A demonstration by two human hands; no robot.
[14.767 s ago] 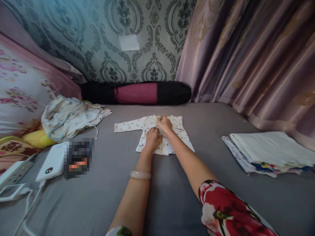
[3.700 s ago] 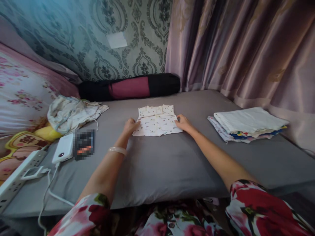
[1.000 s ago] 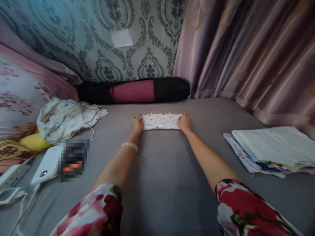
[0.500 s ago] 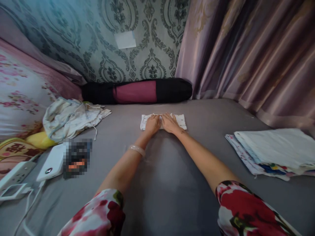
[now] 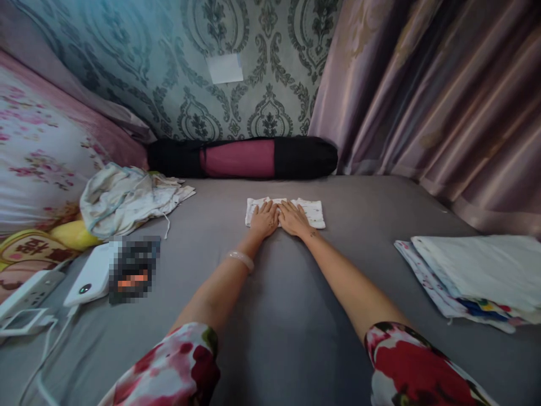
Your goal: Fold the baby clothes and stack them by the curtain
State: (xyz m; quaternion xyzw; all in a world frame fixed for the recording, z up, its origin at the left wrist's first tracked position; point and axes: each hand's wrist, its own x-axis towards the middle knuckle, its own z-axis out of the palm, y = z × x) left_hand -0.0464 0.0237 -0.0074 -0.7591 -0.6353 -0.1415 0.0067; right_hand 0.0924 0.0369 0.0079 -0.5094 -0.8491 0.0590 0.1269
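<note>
A small folded white cloth [image 5: 313,213] with a fine dark print lies on the grey bed sheet [image 5: 291,304], straight in front of me. My left hand [image 5: 265,219] rests flat on its left half, fingers stretched forward. Beside it, my right hand [image 5: 293,217] presses on the cloth's middle with the fingers spread. The two hands nearly meet at the thumbs. Between and under them the cloth is partly hidden; its left and right ends stick out on both sides.
At right lies a stack of folded cloths [image 5: 477,265]. A crumpled white garment [image 5: 122,200], a yellow plush item [image 5: 74,235], a white power bank [image 5: 91,276] and a power strip [image 5: 31,290] with cables are at left. A black and maroon long bag [image 5: 239,158] lines the wall.
My fingers, bent on the cloth before, now lie flatter and straighter on it. The view has shifted slightly, and the cloth stays in about the same place on the sheet.
</note>
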